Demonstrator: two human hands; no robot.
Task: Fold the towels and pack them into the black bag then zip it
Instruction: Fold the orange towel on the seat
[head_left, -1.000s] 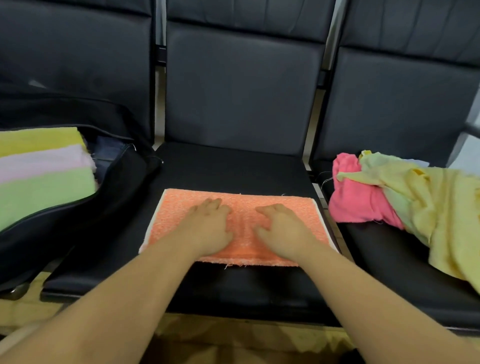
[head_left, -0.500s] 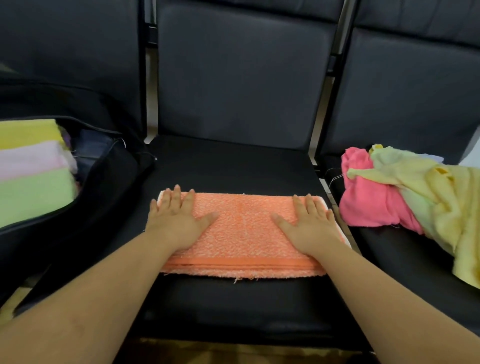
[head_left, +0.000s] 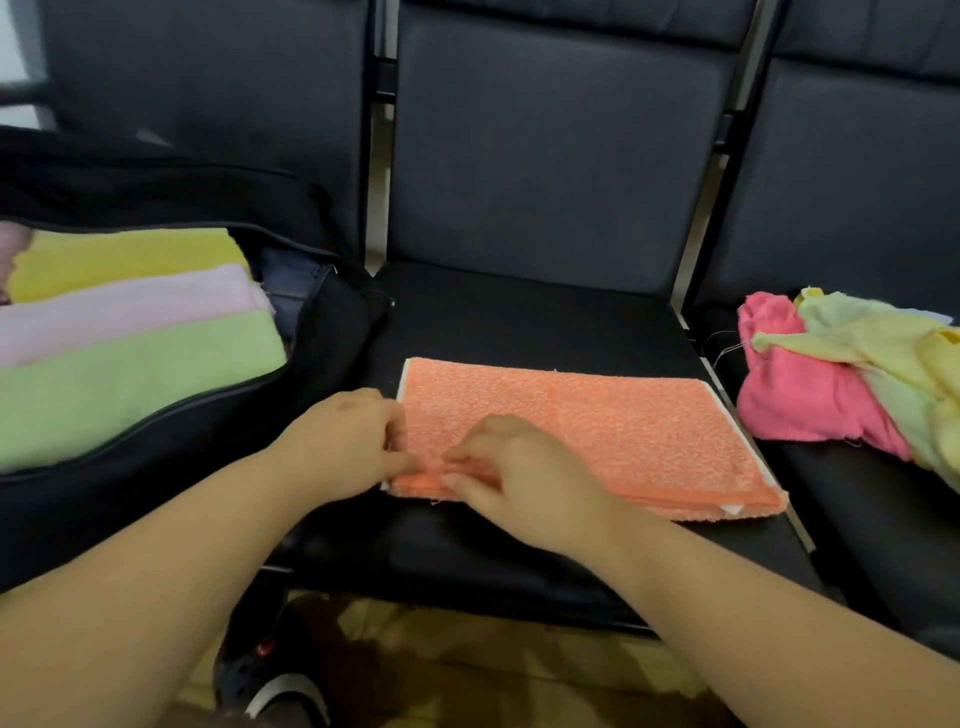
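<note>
A folded orange towel (head_left: 613, 431) lies flat on the middle black seat (head_left: 519, 322). My left hand (head_left: 343, 449) pinches its near left corner. Right beside it, my right hand (head_left: 524, 480) pinches the towel's near edge, fingers curled onto the cloth. The black bag (head_left: 218, 447) lies open on the left seat, holding folded yellow (head_left: 124, 257), pink (head_left: 130, 306) and green (head_left: 130, 379) towels side by side. On the right seat sits a loose heap of a hot-pink towel (head_left: 800, 395) and pale yellow-green towels (head_left: 904, 358).
Three black padded chairs stand in a row with upright backrests (head_left: 550, 140). A shoe (head_left: 275, 686) and tiled floor show below the seat's front edge.
Both hands left their flat, spread position on the towel and came together at its near left corner, where they now pinch the edge. The view shifted right.
</note>
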